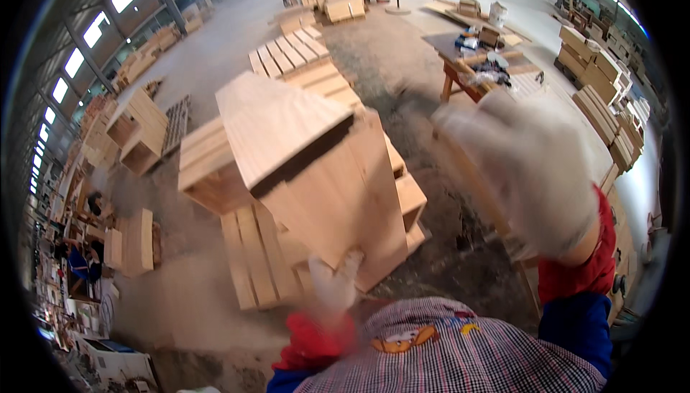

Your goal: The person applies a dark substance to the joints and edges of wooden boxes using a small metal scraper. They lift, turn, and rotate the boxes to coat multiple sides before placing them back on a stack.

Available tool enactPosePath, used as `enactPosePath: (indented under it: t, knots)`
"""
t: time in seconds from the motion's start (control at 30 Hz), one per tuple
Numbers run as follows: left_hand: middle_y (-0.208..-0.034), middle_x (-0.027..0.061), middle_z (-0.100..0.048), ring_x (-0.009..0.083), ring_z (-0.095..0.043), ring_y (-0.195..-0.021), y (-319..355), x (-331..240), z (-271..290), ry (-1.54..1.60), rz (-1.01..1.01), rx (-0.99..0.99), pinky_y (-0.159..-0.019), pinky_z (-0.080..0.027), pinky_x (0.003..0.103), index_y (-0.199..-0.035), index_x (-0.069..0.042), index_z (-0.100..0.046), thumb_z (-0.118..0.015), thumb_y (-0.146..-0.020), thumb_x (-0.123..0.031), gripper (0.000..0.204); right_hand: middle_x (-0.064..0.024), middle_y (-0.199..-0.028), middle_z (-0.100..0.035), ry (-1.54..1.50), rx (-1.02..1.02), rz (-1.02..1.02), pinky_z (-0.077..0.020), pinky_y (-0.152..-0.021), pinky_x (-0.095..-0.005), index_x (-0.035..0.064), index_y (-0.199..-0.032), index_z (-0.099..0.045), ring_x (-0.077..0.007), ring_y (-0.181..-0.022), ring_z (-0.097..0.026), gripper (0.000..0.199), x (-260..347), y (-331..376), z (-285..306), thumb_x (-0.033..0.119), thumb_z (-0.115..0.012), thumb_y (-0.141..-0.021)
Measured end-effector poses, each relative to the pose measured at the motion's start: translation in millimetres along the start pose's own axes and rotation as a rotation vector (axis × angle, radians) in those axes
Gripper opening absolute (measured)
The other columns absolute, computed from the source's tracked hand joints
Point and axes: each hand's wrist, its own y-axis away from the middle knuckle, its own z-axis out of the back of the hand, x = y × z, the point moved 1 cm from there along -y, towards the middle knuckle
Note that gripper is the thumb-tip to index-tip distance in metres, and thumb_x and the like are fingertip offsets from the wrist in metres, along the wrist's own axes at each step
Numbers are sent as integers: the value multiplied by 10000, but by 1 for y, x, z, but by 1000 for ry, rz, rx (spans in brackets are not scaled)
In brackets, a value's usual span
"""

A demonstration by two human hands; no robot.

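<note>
A pale wooden box (pixel 338 192) stands tilted in front of me on a stack of similar wooden pieces. A flat wooden panel (pixel 280 123) lies across its top, with a dark gap showing under the panel's near edge. In a white glove, my left hand (pixel 334 281) grips the box at its near lower corner, the thumb over the edge. My right hand (pixel 532 167), also gloved in white, is raised to the right, apart from the box and close to the camera. Motion smears its fingers, so whether they hold anything is unclear.
Slatted wooden pieces (pixel 259 256) and an open box (pixel 208 167) lie under and beside the work. To the right stands a workbench (pixel 460 62) with tools and plastic on it. More boxes (pixel 140 131) sit at left, and stacked boards (pixel 596 116) at far right.
</note>
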Motion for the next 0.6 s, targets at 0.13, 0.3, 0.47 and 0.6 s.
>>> enactPosePath:
  t: [0.13, 0.3, 0.47, 0.6]
  knots:
    - [-881, 84, -648, 123, -597, -726, -9, -10, 4, -40, -99, 100, -640, -487, 246, -1017, 63, -594, -570, -860, 8, 168, -116, -922, -616, -231, -97, -100, -493, -612, -311, 79, -1247, -593, -210, -704, -619, 378, -35, 27, -22, 13, -522, -882]
    - [-795, 60, -638, 117, -572, -660, -12, -24, -11, 10, -15, 130, -587, -456, 235, -950, 67, -628, -561, -854, -12, 141, -148, -1055, -608, -982, -5, -391, -500, -593, -225, -19, -1401, -382, -125, -715, -586, 507, -23, 70, -69, 62, -519, -920]
    - [-824, 89, -669, 132, -621, -698, -13, -17, -17, -223, 24, 354, -609, -489, 262, -1020, 45, -642, -647, -878, -140, 233, -113, -1090, -559, -1770, -26, -887, -412, -476, -171, 42, -1476, -267, -55, -618, -528, 630, 16, 100, -118, 112, -566, -926]
    - [-937, 155, -688, 244, -682, -800, -4, 7, -35, -345, 4, 459, -685, -535, 325, -1092, -4, -637, -688, -862, -252, 341, -11, -790, -576, -1914, 51, -1269, -405, -426, -202, 65, -1365, -420, -72, -523, -521, 464, 27, 130, -172, 152, -575, -937]
